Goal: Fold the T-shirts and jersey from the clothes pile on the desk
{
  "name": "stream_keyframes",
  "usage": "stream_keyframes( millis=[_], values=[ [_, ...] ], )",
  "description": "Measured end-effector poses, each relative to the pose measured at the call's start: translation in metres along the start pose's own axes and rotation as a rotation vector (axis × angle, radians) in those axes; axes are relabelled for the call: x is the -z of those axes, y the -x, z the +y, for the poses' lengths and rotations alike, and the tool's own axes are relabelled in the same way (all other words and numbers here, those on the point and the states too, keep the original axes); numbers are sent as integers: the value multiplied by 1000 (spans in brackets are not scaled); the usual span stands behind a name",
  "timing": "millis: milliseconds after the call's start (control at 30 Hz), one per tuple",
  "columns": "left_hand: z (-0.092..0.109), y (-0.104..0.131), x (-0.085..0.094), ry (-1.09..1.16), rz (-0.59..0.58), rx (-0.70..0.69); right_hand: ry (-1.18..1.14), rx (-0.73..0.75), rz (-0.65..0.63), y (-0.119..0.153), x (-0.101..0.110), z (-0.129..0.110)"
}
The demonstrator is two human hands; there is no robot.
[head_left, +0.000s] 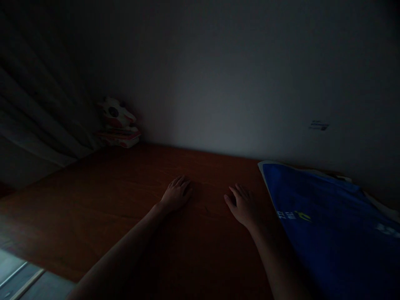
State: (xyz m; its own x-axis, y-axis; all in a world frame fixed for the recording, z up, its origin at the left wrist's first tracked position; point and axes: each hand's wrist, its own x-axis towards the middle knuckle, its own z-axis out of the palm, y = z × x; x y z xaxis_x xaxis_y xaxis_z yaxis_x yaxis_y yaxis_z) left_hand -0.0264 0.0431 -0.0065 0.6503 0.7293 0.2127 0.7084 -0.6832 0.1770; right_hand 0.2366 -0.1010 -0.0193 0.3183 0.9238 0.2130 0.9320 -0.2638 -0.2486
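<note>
My left hand (176,194) lies palm down on the reddish-brown wooden surface (200,233), with its fingers stretched toward the wall. To its right, my right hand (243,205) rests on the same surface, thumb and fingers apart. Neither hand holds anything. Just right of my right hand lies a blue cloth (318,221) with a pale border and some white and yellow print, not touching the hand as far as the dim light shows.
A white-and-red toy figure (117,114) sits on a small stack (121,136) in the far left corner. Grey curtains (34,96) hang at the left. Behind the surface rises a pale wall (212,83) bearing a small sticker (318,125). The surface's edge shows at lower left.
</note>
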Motion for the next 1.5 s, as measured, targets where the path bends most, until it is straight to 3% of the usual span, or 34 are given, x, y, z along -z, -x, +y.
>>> stream_keyframes(
  millis=[433,800,1500],
  values=[
    [1,1,0,-39,7,5,-14,0,4,1,3,-3],
    [-1,0,-3,-34,10,-1,-25,29,48,0,-6,3],
    [-2,0,-5,-61,48,-20,-17,16,10,1,3,-1]
  ],
)
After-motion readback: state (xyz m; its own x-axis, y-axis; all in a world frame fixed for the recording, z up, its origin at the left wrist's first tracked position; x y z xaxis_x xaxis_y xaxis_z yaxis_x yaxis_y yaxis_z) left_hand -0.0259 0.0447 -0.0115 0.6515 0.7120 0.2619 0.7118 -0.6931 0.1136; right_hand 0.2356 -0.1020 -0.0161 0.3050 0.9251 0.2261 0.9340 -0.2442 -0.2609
